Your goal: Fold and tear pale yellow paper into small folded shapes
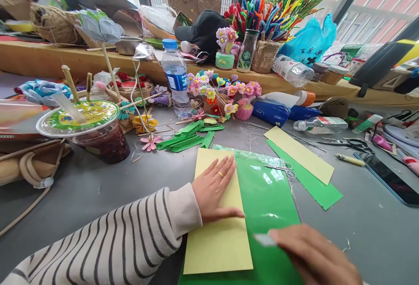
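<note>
My left hand (216, 189) lies flat, fingers spread, on a pale yellow paper sheet (219, 250). That sheet rests over green paper in a clear plastic sleeve (262, 189). At the lower right, my right hand (314, 250) is closed around a small pale blade-like piece (265, 239), blurred by motion, held above the green sleeve just right of the yellow sheet's edge. Small silver scissors (281, 169) lie at the sleeve's upper right. Beyond it are a yellow strip (299, 154) and a green strip (324, 195), partly overlapping.
A drink cup (104, 145) leans at the left. Folded green pieces (183, 141), a water bottle (176, 84) and crocheted flowers (229, 88) stand or lie behind. On the right are black scissors (356, 144), a cutter (350, 159) and a phone (393, 178).
</note>
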Tool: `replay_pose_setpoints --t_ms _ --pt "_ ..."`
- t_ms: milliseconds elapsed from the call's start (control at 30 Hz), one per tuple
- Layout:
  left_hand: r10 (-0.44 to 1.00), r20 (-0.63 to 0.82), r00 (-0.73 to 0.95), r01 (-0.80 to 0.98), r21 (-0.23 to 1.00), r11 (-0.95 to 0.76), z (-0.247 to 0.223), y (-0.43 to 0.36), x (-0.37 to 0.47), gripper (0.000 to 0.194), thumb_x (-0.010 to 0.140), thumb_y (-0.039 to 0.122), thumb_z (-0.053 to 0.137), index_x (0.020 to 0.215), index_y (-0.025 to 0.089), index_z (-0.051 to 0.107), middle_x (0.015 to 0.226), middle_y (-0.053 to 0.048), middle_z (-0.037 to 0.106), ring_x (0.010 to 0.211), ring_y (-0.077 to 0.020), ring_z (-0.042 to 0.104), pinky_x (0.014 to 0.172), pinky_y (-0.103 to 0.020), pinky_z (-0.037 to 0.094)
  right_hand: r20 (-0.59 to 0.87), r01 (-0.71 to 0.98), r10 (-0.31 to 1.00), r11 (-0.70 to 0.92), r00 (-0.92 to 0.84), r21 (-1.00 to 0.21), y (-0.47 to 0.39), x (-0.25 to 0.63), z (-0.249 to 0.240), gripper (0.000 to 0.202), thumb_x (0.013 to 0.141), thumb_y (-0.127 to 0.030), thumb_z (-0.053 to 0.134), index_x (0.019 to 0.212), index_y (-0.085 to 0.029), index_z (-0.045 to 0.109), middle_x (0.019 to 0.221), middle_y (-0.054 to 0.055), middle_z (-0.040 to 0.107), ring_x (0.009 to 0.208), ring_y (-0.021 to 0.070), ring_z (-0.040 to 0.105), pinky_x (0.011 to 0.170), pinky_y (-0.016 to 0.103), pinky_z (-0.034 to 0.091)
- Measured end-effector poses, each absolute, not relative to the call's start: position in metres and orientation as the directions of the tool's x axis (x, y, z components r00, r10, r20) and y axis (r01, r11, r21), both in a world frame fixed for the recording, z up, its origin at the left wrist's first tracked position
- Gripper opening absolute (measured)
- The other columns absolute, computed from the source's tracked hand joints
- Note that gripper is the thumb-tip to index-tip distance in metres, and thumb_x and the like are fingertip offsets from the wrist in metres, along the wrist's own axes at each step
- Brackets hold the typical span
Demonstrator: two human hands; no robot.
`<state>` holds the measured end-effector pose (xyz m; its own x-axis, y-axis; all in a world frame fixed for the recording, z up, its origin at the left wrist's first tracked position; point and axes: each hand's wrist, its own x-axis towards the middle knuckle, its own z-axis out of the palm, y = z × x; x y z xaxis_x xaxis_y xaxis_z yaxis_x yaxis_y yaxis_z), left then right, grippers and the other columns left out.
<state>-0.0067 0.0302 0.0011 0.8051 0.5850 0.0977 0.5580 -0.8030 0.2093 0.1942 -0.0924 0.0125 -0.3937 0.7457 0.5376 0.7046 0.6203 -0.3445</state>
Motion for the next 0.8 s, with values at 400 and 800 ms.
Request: replay_pose_setpoints --t_ms 400,800 --pt "0.552 0.145 0.821 0.521 0.206 -0.828 -0.003 0.005 -0.001 0.089 0.067 0.067 0.024 0.126 0.001 0.02 0.133 -0.018 0.015 0.123 -0.0253 0.007 0.101 -0.038 0.014 0.704 0.888 0.657 0.451 -0.268 -0.084 -0.017 0.189 -0.005 0.015 0.073 -0.006 0.05 0.083 -0.009 0.062 0.07 0.007 0.064 0.065 0.0152 0.056 0.063 0.027 0.046" --pt "0.573 0.184 0.798 0.538 0.211 -0.816 -0.012 0.006 -0.001 0.074 0.074 0.055 0.026 0.125 0.003 0.021 0.133 -0.017 0.018 0.123 -0.0259 0.007 0.1 -0.041 0.015 0.645 0.795 0.573 0.599 -0.506 0.092 -0.053 0.19 -0.005 0.019 0.074 -0.004 0.045 0.085 -0.004 0.061 0.074 0.013 0.066 0.07 0.0192 0.06 0.059 0.03 0.05"
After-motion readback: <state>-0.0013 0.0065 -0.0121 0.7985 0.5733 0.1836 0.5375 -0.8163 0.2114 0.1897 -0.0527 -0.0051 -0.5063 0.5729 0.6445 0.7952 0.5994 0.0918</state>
